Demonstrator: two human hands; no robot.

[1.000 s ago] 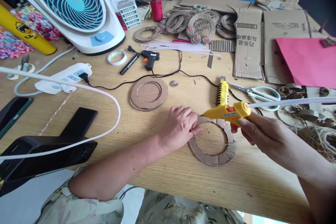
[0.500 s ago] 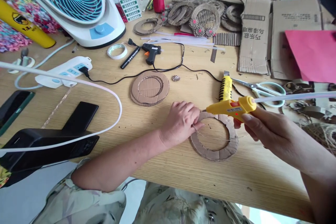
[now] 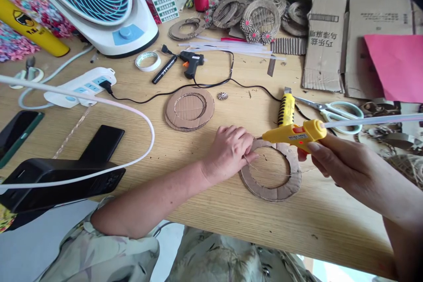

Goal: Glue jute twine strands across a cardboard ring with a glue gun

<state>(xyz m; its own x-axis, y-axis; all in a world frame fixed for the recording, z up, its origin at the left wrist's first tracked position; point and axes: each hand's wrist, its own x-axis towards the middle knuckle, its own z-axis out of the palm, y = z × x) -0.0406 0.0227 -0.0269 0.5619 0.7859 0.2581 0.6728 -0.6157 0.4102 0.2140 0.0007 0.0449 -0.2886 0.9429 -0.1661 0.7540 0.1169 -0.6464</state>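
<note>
My right hand [image 3: 350, 167] grips a yellow hot glue gun [image 3: 299, 136], with a long clear glue stick [image 3: 373, 120] sticking out of its back. The gun's nozzle points left, close to the fingertips of my left hand [image 3: 229, 152]. A cardboard ring [image 3: 272, 194] lies flat on the table under the gun. My left hand is closed at the ring's upper left edge, and a thin strand of twine [image 3: 254, 167] comes out between thumb and fingers. The fingers hide the spot at the nozzle tip.
A yellow utility knife [image 3: 286, 108] and scissors [image 3: 342, 116] lie just beyond the gun. Further left are a second cardboard ring [image 3: 172, 116], a black glue gun [image 3: 191, 65], a marker [image 3: 164, 69] and tape [image 3: 147, 61]. A twine ball [image 3: 406, 169] sits at right; a fan [image 3: 132, 35] stands behind.
The view has shifted slightly. Both hands, the glue gun and the cardboard ring keep practically the same positions relative to each other.
</note>
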